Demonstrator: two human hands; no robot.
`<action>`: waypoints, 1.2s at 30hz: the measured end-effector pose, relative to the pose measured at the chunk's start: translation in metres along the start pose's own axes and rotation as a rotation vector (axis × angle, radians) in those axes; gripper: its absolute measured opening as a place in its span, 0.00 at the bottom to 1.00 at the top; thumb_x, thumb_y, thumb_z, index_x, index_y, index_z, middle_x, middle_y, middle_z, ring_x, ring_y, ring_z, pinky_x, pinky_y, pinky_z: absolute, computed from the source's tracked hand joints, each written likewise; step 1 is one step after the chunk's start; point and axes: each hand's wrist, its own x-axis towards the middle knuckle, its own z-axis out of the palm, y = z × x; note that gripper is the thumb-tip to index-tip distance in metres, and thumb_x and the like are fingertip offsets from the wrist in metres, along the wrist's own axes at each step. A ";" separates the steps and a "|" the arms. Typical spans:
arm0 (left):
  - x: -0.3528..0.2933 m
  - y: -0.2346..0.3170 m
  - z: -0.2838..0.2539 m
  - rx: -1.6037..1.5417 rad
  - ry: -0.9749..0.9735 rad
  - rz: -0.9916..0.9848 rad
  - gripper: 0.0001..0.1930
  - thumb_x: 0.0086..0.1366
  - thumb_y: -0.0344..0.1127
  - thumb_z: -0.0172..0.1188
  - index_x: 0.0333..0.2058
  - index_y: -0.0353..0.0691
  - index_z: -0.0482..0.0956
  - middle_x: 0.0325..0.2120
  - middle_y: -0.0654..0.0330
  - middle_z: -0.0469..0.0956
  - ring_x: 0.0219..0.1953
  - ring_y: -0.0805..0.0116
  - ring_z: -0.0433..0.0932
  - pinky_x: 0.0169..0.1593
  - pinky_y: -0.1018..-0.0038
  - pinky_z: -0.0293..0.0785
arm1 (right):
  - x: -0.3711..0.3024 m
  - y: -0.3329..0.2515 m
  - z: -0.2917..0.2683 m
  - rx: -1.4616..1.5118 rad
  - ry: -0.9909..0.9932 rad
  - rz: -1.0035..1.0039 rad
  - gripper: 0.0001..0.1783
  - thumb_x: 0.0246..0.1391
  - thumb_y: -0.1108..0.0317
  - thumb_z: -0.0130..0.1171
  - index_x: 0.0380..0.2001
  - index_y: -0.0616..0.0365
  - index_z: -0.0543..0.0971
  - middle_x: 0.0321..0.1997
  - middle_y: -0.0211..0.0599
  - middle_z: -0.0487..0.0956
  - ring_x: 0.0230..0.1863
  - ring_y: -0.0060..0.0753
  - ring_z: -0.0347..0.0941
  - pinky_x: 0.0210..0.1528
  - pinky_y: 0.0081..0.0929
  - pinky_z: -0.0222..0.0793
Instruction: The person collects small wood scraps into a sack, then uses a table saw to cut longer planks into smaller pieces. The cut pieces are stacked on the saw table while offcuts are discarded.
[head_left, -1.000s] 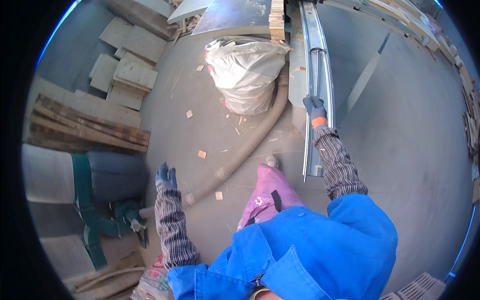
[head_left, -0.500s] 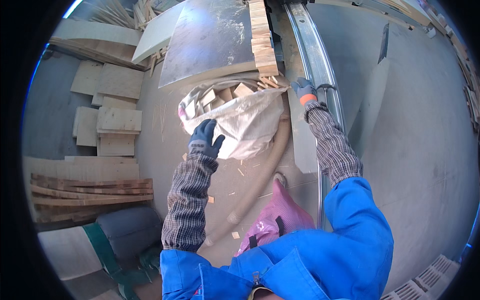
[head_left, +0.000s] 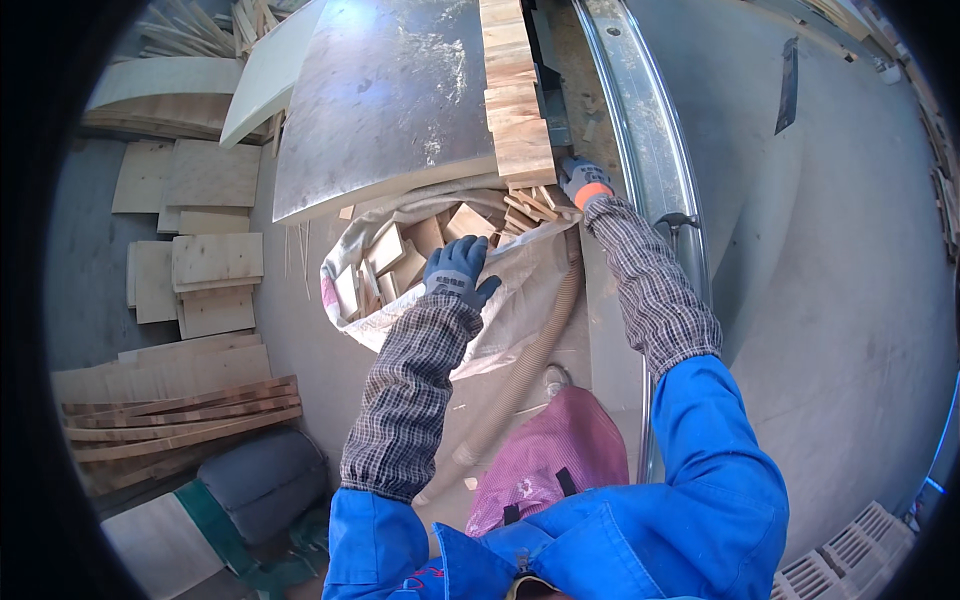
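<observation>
Fingers (head_left: 468, 250) of the left hand (head_left: 456, 276) lie close to one another, with the thumb standing apart, and this hand is over the near rim of one white bag (head_left: 520, 305); whether it touches the bag, I cannot tell. Fingers of the right hand (head_left: 586, 183) are partly hidden beside the near end of one long row of wood blocks (head_left: 512, 90), so I cannot tell if they are clamped on something.

Two hands are seen, both in gloves. The one bag has its mouth wide, and in it are around ten wood pieces (head_left: 425, 238), overlapping so that an exact count is not possible; several thin sticks (head_left: 528, 208) are at its right end.

One dark surface (head_left: 380, 100) is just beyond the bag, and its near edge comes to the far rim of the bag. The row of blocks runs along the right edge of this surface. One metal rail (head_left: 642, 110), with two bright edges, goes to the right of the row, with a narrow gap between. One hose (head_left: 562, 315) bends under the right side of the bag.

Flat boards (head_left: 216, 258) make two groups at the left, and about four curved strips (head_left: 185, 413) are nearer. Between boards and bag runs a lane of floor (head_left: 292, 350); right of the rail, the floor is wide
</observation>
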 end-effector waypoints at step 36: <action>-0.035 0.038 -0.002 -0.143 -0.262 0.162 0.16 0.67 0.35 0.51 0.53 0.55 0.74 0.47 0.59 0.79 0.51 0.57 0.80 0.51 0.59 0.78 | -0.114 -0.105 0.035 0.491 0.010 -0.471 0.15 0.56 0.53 0.62 0.41 0.48 0.84 0.44 0.40 0.82 0.45 0.47 0.79 0.48 0.39 0.75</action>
